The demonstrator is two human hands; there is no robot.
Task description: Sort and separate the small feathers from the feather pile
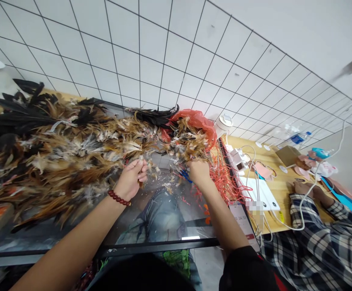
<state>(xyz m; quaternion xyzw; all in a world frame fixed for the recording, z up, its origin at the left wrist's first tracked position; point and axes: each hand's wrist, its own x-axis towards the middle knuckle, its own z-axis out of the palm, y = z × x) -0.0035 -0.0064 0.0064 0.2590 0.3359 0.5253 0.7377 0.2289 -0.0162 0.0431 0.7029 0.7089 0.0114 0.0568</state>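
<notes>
The right grip (198, 171) hides its fingertips, while the view's left edge cuts off the feather pile (42, 161).

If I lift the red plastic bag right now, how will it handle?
Probably floppy: the red plastic bag looks thin and crumpled. Likely light for its size, since the contents in view are feathers. It may spill if tipped, as feathers bulge from its open mouth.

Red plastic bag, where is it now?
In the head view, the red plastic bag is right of centre, beyond the right hand, curving round the far side of brown feathers, with a white container to its right.
</notes>
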